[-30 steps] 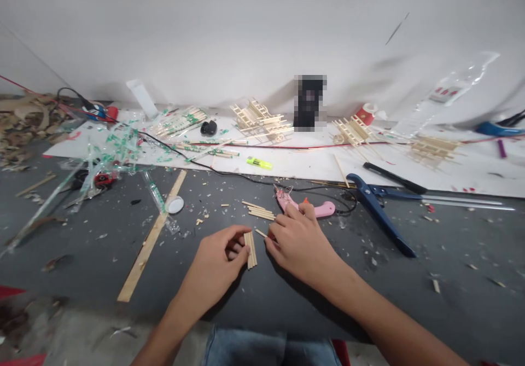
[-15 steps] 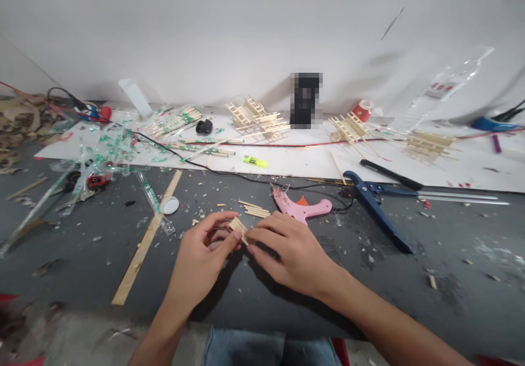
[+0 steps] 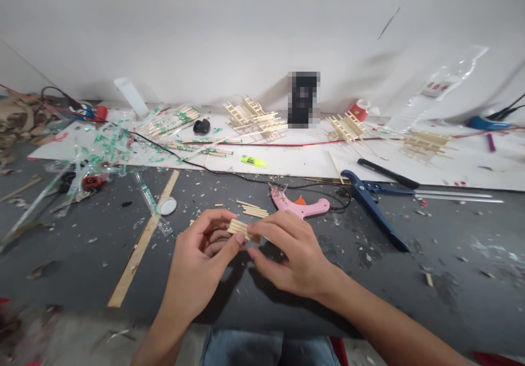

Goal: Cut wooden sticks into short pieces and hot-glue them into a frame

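Observation:
My left hand (image 3: 203,251) pinches a small row of short wooden sticks (image 3: 237,227) between thumb and fingers, just above the dark tabletop. The sticks lie side by side. At their right end, the fingers of my right hand (image 3: 289,245) close over them, with the thumb lower down, and they hide that end. Behind the hands, several loose short wooden sticks (image 3: 255,211) lie on the table. A pink hot glue gun (image 3: 305,208) with an orange trigger rests close beyond my right hand.
Blue-handled cutters (image 3: 375,213) and a black pen (image 3: 388,173) lie to the right. A wooden strip (image 3: 135,262) and a white cap (image 3: 168,206) are on the left. Small stick-built carts (image 3: 252,117), a yellow highlighter (image 3: 253,161) and plastic wrappers (image 3: 102,141) sit on the white board behind.
The row of sticks has turned from a steep slant to nearly level, with its broad side facing up. My right hand's fingers have shifted slightly along its right end.

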Available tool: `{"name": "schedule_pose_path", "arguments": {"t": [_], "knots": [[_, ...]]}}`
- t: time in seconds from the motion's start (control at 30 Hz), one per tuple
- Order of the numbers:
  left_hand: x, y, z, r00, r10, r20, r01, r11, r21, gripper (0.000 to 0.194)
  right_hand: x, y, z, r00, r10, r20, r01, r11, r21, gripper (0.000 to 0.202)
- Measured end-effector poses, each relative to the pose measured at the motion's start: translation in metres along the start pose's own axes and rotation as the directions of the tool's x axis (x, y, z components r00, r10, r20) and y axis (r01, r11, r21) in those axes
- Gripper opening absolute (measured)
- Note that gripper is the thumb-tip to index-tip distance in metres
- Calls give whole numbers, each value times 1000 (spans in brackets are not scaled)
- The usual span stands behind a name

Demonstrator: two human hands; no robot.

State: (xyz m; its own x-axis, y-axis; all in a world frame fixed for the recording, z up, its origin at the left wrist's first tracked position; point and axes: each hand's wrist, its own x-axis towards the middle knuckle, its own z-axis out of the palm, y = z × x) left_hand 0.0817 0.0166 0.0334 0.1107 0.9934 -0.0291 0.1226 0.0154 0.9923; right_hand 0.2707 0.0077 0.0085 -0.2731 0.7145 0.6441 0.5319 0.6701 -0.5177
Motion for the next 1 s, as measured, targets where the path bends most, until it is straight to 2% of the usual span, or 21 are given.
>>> {"name": "schedule_pose_path", "arguments": {"t": [0.13,0.2,0.33,0.5,0.57,0.7,0.8,0.87,0.93,0.97,1.0], "knots": [[-3,6,0,996,56,-68,-54,998,30,25,-2,3,-4,992,-121,-31,119,990,-75,14],[-5,7,-2,985,116,-131,-112,993,37,25,-2,4,-6,991,-130,-41,126,988,-86,14],[-10,8,-7,953,216,-212,-218,976,13,19,1,-1,-8,994,-27,-110,26,1000,-7,9],[-16,11,-6,955,246,-166,-232,968,95,19,3,-8,-10,992,117,-38,-102,957,272,9],[-17,12,-3,957,241,-159,-223,967,126,19,3,-9,-10,987,159,-36,-143,948,284,4],[-17,10,0,950,272,-154,-244,953,180,17,4,-7,-9,978,208,-28,-193,946,259,13],[-16,9,0,921,339,-190,-287,924,254,15,5,-4,-9,980,199,25,-199,948,250,13],[-15,7,-2,882,390,-266,-300,898,322,15,7,0,-11,982,181,50,-187,965,183,14],[-15,1,-6,838,456,-299,-313,851,422,14,9,6,-16,985,165,56,-165,986,-2,19],[-16,-3,-8,820,505,-269,-331,803,496,15,11,11,-20,984,164,75,-154,980,-124,22],[-16,-8,-11,800,569,-191,-376,723,580,18,12,16,-25,979,172,113,-142,961,-236,25]]}}
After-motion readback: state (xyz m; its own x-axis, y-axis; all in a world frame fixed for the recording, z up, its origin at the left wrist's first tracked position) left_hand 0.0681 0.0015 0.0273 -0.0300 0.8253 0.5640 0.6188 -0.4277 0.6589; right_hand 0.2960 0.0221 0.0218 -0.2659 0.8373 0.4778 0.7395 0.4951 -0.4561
